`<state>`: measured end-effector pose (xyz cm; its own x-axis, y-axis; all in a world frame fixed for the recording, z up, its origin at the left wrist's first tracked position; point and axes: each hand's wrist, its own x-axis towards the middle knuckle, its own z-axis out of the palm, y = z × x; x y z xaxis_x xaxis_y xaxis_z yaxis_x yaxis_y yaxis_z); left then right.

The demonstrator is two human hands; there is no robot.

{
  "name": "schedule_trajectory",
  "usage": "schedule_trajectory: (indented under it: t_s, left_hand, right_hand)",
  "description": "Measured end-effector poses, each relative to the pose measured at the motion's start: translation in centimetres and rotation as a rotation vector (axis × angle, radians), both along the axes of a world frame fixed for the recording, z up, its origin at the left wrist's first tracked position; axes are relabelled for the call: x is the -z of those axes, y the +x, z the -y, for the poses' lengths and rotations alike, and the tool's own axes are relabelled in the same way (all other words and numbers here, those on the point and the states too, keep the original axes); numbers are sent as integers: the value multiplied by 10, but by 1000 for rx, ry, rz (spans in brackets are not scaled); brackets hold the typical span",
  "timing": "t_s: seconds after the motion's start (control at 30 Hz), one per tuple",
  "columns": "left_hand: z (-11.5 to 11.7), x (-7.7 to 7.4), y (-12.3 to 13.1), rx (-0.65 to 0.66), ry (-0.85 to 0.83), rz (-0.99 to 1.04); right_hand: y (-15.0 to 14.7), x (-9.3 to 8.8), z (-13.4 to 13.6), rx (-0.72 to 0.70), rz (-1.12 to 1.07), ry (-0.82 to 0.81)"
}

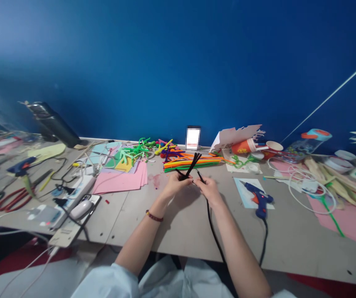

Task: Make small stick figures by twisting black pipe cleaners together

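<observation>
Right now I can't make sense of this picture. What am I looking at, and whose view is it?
No machine here: these are a person's own bare hands, seen by a camera worn on their head, looking forward and down. The left hand holds a bunch of black stems; the right hand pinches a black strand beside it. On the grey table, orange and green stems lie beyond the hands, pink paper to the left, and a blue glue gun to the right.

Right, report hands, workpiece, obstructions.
Left hand gripping slender black stems. Right hand pinching thin black strand. Orange and green stem bundle just beyond; blue glue gun rightward, untouched.
</observation>
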<state>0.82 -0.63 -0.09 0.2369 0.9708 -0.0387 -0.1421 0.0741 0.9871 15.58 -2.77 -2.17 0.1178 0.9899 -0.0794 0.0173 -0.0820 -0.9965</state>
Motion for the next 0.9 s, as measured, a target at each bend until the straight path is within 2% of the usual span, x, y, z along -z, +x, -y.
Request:
schedule_trajectory:
  t_s: [0.1, 0.23, 0.33, 0.53, 0.7, 0.9]
  left_hand:
    - [0, -1, -1, -35, -56, 112]
    - [1, -2, 1, -18, -64, 252]
    - [1, 0, 4, 6, -17, 265]
    - [-1, 6, 6, -64, 41, 285]
    - [-1, 6, 6, -64, 30, 264]
    - [0, 2, 8, -97, 24, 262]
  right_hand:
    - [-3, -2, -1, -45, -200, -129]
    - [-7, -6, 0, -23, -322, -140]
    - [-9, -6, 1, 1, -343, -126]
    - [-12, -4, 2, 24, -320, -114]
    - [-11, -6, 4, 24, -224, -105]
    - [-9, -4, 6, 32, 74, 115]
